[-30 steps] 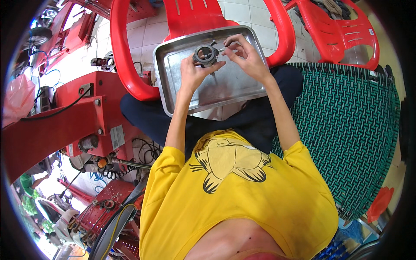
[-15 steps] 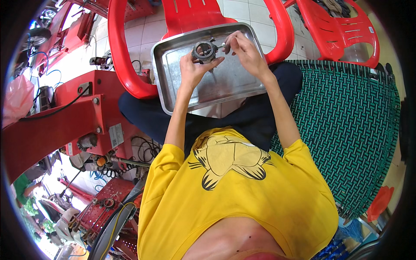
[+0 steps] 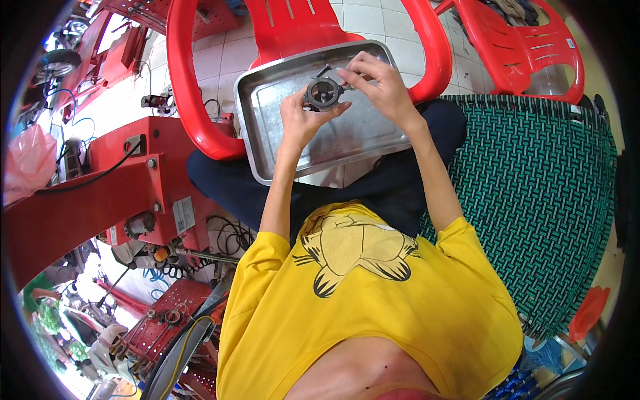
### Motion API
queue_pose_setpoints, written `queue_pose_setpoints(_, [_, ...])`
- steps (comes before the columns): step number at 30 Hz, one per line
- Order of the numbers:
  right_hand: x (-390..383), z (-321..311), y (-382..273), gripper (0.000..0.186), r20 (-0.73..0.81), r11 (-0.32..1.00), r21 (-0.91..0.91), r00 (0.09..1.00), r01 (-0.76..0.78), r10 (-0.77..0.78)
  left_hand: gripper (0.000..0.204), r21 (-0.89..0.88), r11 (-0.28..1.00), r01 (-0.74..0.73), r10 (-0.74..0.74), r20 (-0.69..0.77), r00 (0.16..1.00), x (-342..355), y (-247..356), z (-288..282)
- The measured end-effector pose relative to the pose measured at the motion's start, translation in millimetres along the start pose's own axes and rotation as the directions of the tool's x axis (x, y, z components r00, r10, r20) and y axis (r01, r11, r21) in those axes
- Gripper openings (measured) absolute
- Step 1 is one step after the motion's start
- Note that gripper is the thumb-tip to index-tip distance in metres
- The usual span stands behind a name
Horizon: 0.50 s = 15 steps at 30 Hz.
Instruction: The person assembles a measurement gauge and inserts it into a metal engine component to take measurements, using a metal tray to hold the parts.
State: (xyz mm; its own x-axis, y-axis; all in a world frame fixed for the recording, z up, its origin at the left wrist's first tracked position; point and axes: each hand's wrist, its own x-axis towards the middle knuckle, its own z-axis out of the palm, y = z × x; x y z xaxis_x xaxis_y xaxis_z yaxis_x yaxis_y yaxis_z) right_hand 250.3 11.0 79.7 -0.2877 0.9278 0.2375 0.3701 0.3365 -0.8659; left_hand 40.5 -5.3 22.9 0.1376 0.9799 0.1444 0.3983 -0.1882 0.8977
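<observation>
Above a shallow steel tray, my left hand is closed around a dark grey metal part. It has a round opening, like a carburetor or throttle body, and faces up toward me. A short thin piece juts from its far side. My right hand is closed, with thumb and fingers pinched at the part's right side. Whatever sits between those fingertips is too small and covered to name. The tray rests across the front of a red plastic chair and close to my crossed legs.
To the right stand a green-and-black woven seat and a second red chair. Red machine arms with bolts and cables crowd the left side. A perforated red tray holding metal parts lies lower left.
The metal part has turned and shifted slightly right and nearer me, with my left hand still on it. My right fingers have closed in against its right side.
</observation>
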Motion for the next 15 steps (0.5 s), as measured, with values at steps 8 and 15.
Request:
queue_pose_setpoints(8, [-4.7, -9.8, 2.4, 0.035, 0.024, 0.984, -0.162, 0.996, -0.077, 0.082, 0.045, 0.004, 1.000, 0.023, -0.023, -0.016, 1.000, -0.4, 8.4, 4.9])
queue_pose_setpoints(15, [-16.4, 5.9, 9.9, 0.033, -0.076, 0.998, -0.035, 0.996, 0.050, -0.053, 0.042, -0.008, 0.995, 0.097, -0.097, -0.032, 0.995, -1.2, 1.9, 0.9])
